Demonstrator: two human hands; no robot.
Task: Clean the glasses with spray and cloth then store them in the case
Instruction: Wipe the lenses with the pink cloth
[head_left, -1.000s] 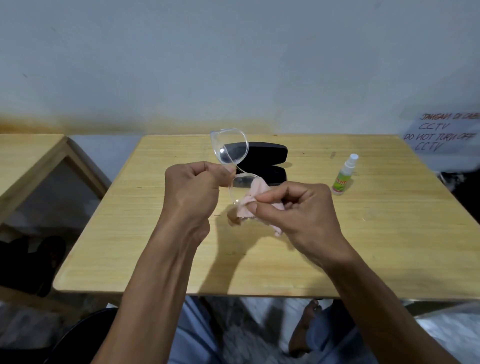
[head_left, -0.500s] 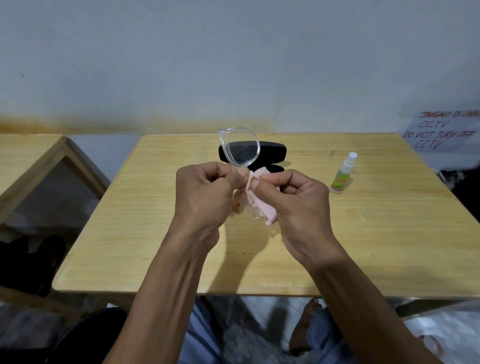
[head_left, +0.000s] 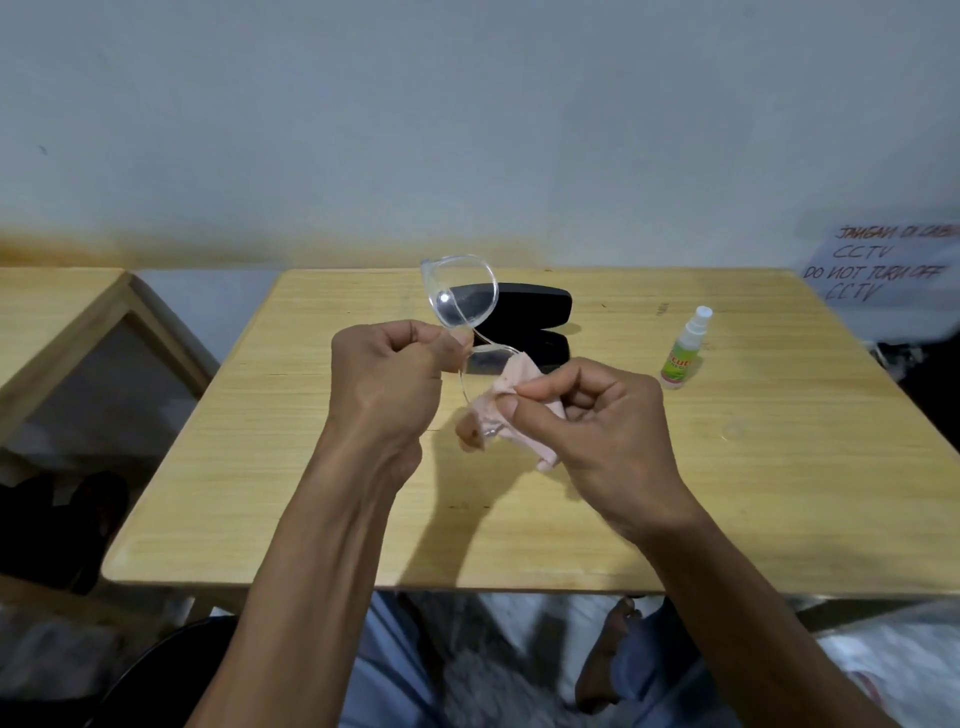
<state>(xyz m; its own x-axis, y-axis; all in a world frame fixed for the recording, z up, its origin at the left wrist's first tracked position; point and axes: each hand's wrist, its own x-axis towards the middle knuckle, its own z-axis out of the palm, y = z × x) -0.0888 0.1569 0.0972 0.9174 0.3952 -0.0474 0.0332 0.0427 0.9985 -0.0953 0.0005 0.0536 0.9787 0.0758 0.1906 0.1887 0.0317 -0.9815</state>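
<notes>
My left hand (head_left: 387, 379) pinches the clear-framed glasses (head_left: 461, 296) at the bridge and holds them above the table, one lens standing up and free. My right hand (head_left: 587, 426) grips a pink cloth (head_left: 511, 395) folded around the lower lens, which is mostly covered. Behind the hands lies the black glasses case (head_left: 540, 306), open, with its lid up. A small spray bottle (head_left: 684, 349) with a green label and white cap stands upright to the right of the case.
The wooden table (head_left: 779, 493) has its front edge close to my body. A second wooden table (head_left: 52, 312) stands to the left across a gap. A paper notice (head_left: 883, 270) hangs on the wall at far right.
My right hand slid the cloth from the bridge area down and right along the lower lens. The glasses tilted slightly left. Case and bottle stayed put.
</notes>
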